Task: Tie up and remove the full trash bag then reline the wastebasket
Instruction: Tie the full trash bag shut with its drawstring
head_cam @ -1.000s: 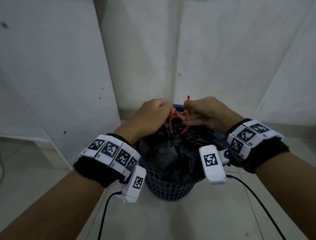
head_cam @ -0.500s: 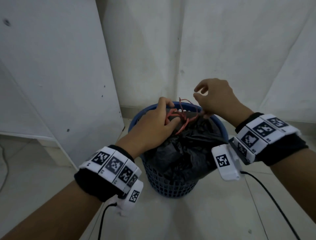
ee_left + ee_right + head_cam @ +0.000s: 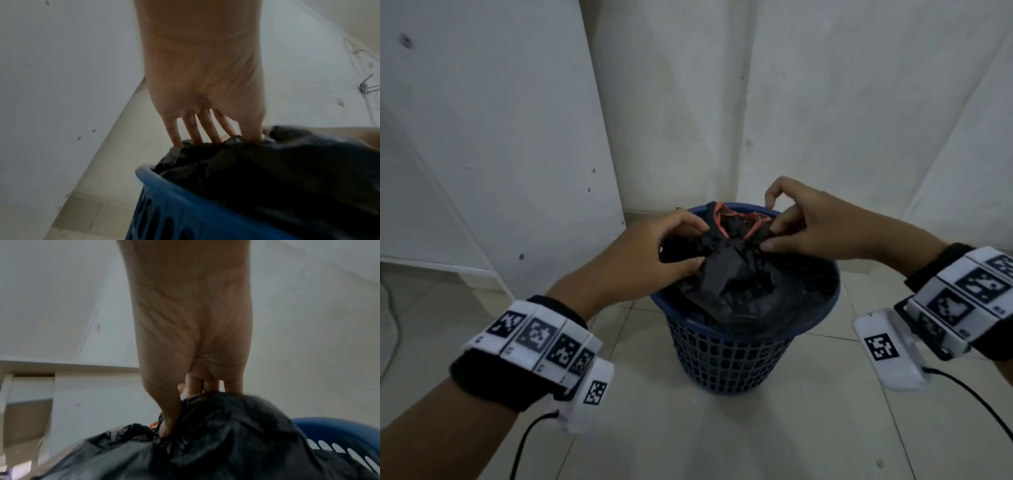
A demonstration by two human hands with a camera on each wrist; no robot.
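A blue mesh wastebasket point(image 3: 743, 363) stands on the tiled floor in a corner. A full black trash bag point(image 3: 739, 284) fills it, its top gathered into a bunch with a red drawstring point(image 3: 736, 216) looped over it. My left hand point(image 3: 700, 245) grips the bunched top from the left, thumb below and fingers above. My right hand point(image 3: 770, 229) pinches the bunch from the right, its index finger arched up. In the left wrist view my left hand's fingers point(image 3: 213, 138) dig into the bag point(image 3: 267, 178) above the basket rim point(image 3: 174, 191). The right wrist view has the thumb point(image 3: 170, 418) pressed into the bag point(image 3: 226, 443).
White walls point(image 3: 825, 102) meet in a corner right behind the basket. A white panel point(image 3: 500, 137) stands close on the left. Pale floor tiles point(image 3: 722, 438) spread in front. Black cables point(image 3: 979, 407) trail from both wrist units.
My right hand has come down from above the basket onto the bag's top. My left hand has shifted from the red drawstring to the gathered plastic. The drawstring loops now lie flatter.
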